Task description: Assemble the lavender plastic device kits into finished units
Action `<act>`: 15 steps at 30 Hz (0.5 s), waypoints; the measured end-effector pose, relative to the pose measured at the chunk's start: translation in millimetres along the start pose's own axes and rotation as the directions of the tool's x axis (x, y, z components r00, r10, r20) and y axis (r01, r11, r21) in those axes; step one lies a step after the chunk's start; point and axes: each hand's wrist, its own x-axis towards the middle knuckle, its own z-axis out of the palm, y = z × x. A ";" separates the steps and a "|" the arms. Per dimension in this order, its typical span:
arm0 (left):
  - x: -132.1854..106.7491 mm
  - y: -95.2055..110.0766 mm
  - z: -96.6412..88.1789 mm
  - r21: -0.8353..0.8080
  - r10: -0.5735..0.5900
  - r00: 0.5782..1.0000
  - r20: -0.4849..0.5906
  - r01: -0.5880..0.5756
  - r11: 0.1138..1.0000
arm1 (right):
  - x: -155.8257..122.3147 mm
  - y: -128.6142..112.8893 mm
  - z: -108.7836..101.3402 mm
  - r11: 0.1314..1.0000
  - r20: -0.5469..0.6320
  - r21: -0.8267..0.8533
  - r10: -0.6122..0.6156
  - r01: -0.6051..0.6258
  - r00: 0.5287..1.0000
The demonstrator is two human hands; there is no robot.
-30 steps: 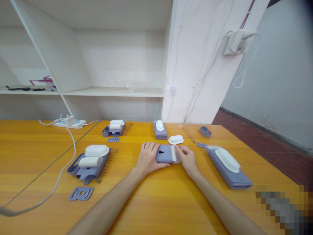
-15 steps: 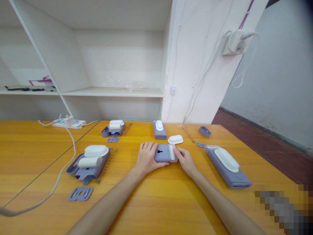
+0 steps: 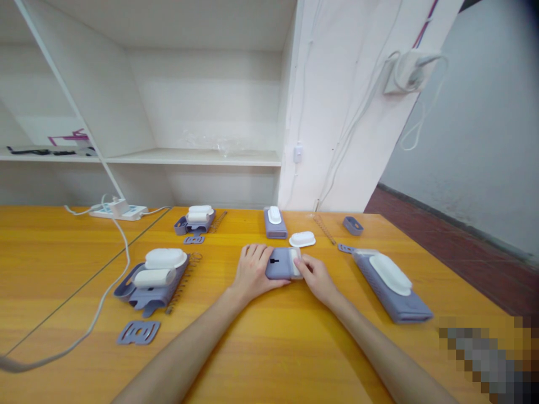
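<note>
A small lilac case [image 3: 281,264] with a dark slot on top lies on the orange table [image 3: 261,348] in the middle. My left hand [image 3: 251,273] lies over its left side, thumb along the near edge, gripping it. My right hand [image 3: 316,276] presses its fingertips against a white insert [image 3: 295,262] at the case's right end, which shows only as a thin strip.
A long lilac case with a white pad [image 3: 391,284] lies at the right. Another open case with white parts [image 3: 155,278], a spring and a flat lilac plate [image 3: 138,332] lie at the left. More cases, a white lid [image 3: 302,239] and a power strip [image 3: 119,211] sit farther back.
My right hand has pushed the white insert leftward into the case, so less of it shows. My left hand has kept the case in place.
</note>
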 end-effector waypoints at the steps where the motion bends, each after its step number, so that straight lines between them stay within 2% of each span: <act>1: 0.0 0.2 -0.4 -0.001 0.005 1.000 0.005 -0.005 1.000 | -0.1 0.0 0.4 1.000 0.001 -0.009 -0.003 0.003 1.000; 7: -0.6 0.1 -1.5 -0.015 0.006 1.000 0.024 -0.006 1.000 | -1.3 -2.7 0.0 0.998 0.016 -0.057 -0.012 0.013 1.000; 15: -1.4 -0.3 -2.2 -0.005 0.021 1.000 0.020 -0.021 1.000 | -2.8 -7.9 -2.1 0.967 0.008 -0.240 -0.087 0.087 0.996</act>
